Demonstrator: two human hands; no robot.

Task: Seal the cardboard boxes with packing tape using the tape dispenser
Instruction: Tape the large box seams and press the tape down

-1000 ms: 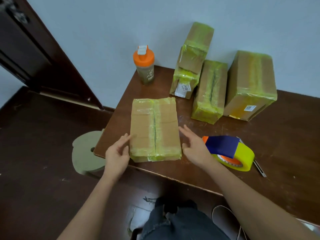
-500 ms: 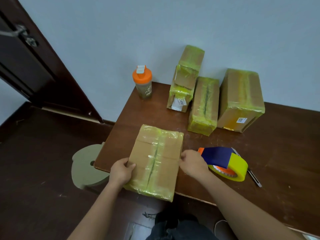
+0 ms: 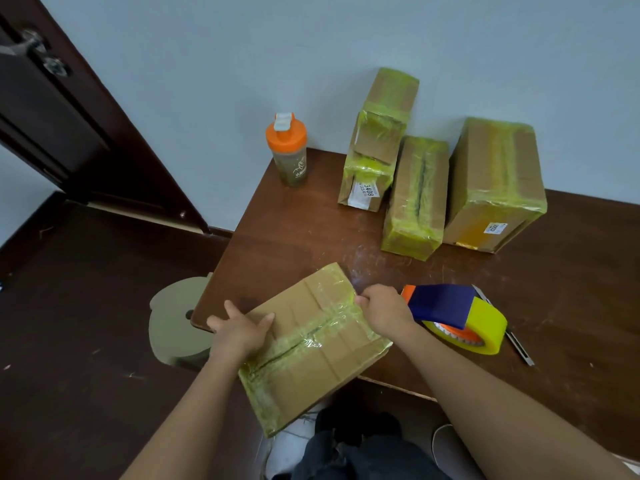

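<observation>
— How many boxes?
— Four: one taped box (image 3: 311, 344) tilted over the counter (image 3: 571, 289) edge, three more taped boxes (image 3: 415, 199) by the wall.
— The hands?
— Two. Left hand (image 3: 239, 329) grips its left edge, thumb on top; right hand (image 3: 382, 310) curls round the far right corner.
— Dispensers?
— One tape dispenser (image 3: 457, 315) just beside the right hand. One orange-capped bottle (image 3: 287, 150) too.

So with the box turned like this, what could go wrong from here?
The taped box overhangs the table edge, held only by the left hand and right hand; a loosened grip could let it tip toward the floor. Swinging it further may knock the tape dispenser, which sits close beside the right hand.
</observation>
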